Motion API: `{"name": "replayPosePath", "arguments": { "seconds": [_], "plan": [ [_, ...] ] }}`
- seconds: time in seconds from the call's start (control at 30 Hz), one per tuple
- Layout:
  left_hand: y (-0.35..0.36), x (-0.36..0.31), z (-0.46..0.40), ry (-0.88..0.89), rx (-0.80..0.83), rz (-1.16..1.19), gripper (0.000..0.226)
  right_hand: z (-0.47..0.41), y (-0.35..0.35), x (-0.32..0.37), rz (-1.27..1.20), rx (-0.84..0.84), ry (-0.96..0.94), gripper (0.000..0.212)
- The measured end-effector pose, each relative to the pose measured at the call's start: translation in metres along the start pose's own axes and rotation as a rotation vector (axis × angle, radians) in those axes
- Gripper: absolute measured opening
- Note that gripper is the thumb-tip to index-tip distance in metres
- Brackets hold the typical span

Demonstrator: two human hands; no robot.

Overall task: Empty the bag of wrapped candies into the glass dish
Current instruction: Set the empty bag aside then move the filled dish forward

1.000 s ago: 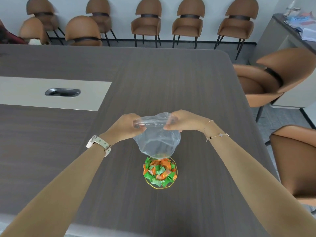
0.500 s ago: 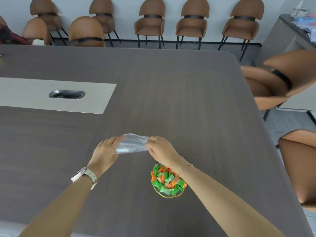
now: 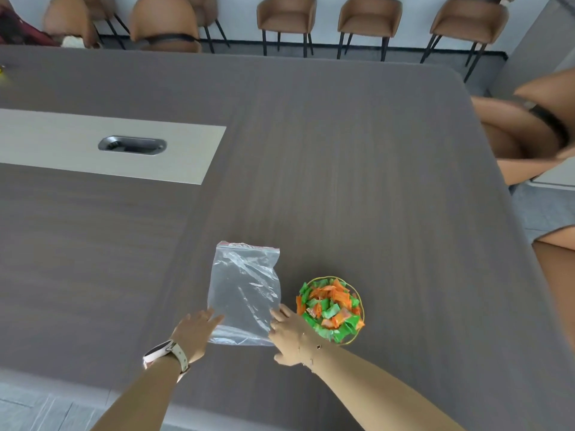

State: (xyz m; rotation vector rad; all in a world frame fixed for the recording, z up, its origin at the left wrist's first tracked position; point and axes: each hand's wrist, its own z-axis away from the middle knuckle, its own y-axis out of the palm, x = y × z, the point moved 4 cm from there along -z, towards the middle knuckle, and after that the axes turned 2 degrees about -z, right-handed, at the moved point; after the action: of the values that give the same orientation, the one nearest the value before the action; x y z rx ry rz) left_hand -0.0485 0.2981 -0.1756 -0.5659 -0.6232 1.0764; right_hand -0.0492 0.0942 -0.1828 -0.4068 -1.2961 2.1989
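Though glass dish [image 3: 357,295] rim barely shows under heaped candies [image 3: 329,309], bag [image 3: 245,290] now lies flat, empty, on table [image 3: 342,166] at dish's 9 o'clock; earlier bunched, aloft. Left hand [image 3: 194,332], right hand [image 3: 284,332] spread, fingers on bag's near corners.

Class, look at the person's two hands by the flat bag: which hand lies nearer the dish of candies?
The right hand, wearing a thin bracelet, lies beside the dish; the left hand, with the watch, lies across the bag.
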Motion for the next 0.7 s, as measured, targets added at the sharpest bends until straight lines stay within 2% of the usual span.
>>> {"name": "replayPosePath", "arguments": {
  "seconds": [0.1, 0.2, 0.33, 0.47, 0.57, 0.63, 0.7],
  "plan": [
    [0.010, -0.004, -0.005, -0.008, -0.005, -0.008, 0.086, -0.005, 0.010, 0.006, 0.069, 0.078, 0.028, 0.071],
    [0.010, -0.005, -0.009, -0.053, 0.003, -0.042, 0.091, -0.011, 0.007, 0.012, 0.082, 0.088, 0.053, 0.077],
    [0.000, 0.000, -0.012, -0.072, 0.034, -0.099, 0.098, -0.009, -0.009, 0.003, -0.156, -0.090, 0.025, 0.069],
    [-0.017, 0.007, -0.006, -0.097, 0.094, -0.097, 0.108, 0.012, -0.036, -0.035, -0.394, -0.284, -0.091, 0.063],
    [-0.053, 0.000, -0.007, -0.062, -0.099, -0.008, 0.096, 0.032, -0.055, -0.089, -0.416, -0.409, 0.002, 0.052],
    [-0.083, -0.014, -0.014, -0.026, -0.291, 0.167, 0.081, 0.048, -0.057, -0.130, -0.433, -0.420, 0.189, 0.040],
    [-0.104, -0.038, -0.022, 0.032, -0.350, 0.308, 0.063, 0.067, -0.044, -0.164, -0.496, -0.374, 0.411, 0.033]
  ]
}}
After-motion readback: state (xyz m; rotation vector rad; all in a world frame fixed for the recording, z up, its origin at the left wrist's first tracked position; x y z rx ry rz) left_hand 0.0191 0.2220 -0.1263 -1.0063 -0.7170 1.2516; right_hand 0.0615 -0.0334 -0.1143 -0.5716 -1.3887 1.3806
